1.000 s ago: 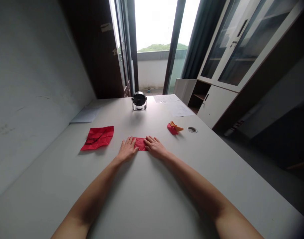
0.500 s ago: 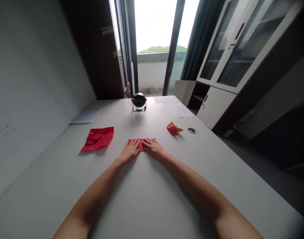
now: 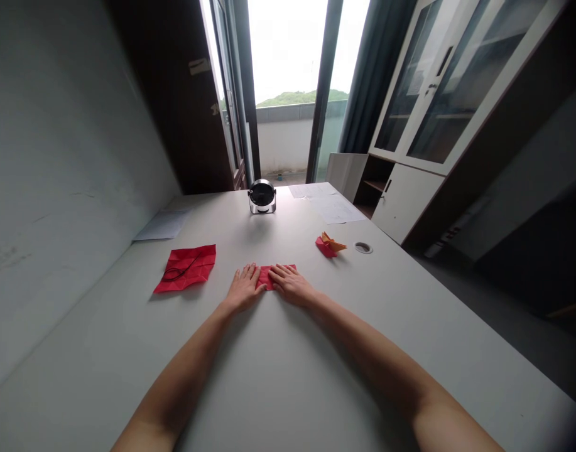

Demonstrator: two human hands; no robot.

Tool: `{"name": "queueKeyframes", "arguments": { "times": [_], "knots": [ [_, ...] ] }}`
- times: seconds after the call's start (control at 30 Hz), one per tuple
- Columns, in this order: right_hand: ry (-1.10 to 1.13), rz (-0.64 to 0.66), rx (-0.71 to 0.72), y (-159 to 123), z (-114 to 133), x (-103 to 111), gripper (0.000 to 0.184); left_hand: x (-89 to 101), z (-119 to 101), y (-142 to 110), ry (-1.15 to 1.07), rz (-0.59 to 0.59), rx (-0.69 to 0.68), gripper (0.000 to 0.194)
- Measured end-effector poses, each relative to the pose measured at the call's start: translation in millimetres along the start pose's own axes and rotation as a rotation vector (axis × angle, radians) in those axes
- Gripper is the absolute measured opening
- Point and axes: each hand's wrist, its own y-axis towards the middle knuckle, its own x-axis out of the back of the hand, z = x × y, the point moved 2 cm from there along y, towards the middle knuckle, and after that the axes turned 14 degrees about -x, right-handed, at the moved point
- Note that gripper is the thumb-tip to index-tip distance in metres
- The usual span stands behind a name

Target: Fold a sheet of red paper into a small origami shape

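Pressure should be even, I think, for sharp creases, where the bare left hand (image 3: pixel 244 289) and bare right hand (image 3: pixel 291 287), spread flat and gripping nothing, lie on the narrow red paper rectangle (image 3: pixel 264 277), on the white tabletop (image 3: pixel 269 376), right of the wrinkled red paper sheet (image 3: pixel 200 271).

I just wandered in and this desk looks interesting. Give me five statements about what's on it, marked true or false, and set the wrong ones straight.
1. The left hand and right hand both rest on the red paper strip. True.
2. A thin dark loop lies on the creased red sheet. True.
3. The creased red sheet is beyond the right hand, on the person's right. False: it lies to the left of the left hand.
4. The orange-and-red folded piece sits near the round hole. True.
5. The right hand is touching the orange-and-red folded piece. False: the two are apart.
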Motion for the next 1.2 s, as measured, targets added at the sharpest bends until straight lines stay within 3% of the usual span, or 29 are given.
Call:
{"name": "queueKeyframes", "arguments": {
  "times": [0.23,0.4,0.53,0.63,0.8,1.03,1.2],
  "knots": [
    [-0.067,-0.064,-0.271,1.9,-37.3,5.7,0.057,7.5,1.6,-3.4,-0.011,-0.037,0.083,0.070],
    [-0.044,-0.097,-0.101,-4.9,-20.3,11.4,0.058,9.6,-0.3,-5.5,-0.005,-0.065,0.077,0.065],
    [-0.030,-0.019,-0.013,-4.6,-3.1,5.0,0.054,9.6,0.8,-5.4,0.006,-0.079,0.092,0.065],
    [-0.034,-0.024,-0.134,-1.6,-13.4,2.8,0.052,10.7,3.1,-6.1,0.006,-0.086,0.133,0.069],
    [-0.016,-0.167,-0.423,-0.1,-46.3,7.9,0.054,14.1,3.3,-7.4,0.000,-0.119,0.151,0.067],
    [0.164,-0.232,-0.376,2.1,-46.2,10.7,0.051,21.2,-0.1,-6.2,-0.037,-0.234,-0.014,0.041],
    [0.289,-0.229,-0.319,3.2,-40.6,11.6,0.042,23.3,-1.1,-5.7,-0.108,-0.261,-0.126,0.038]
  ]
}}
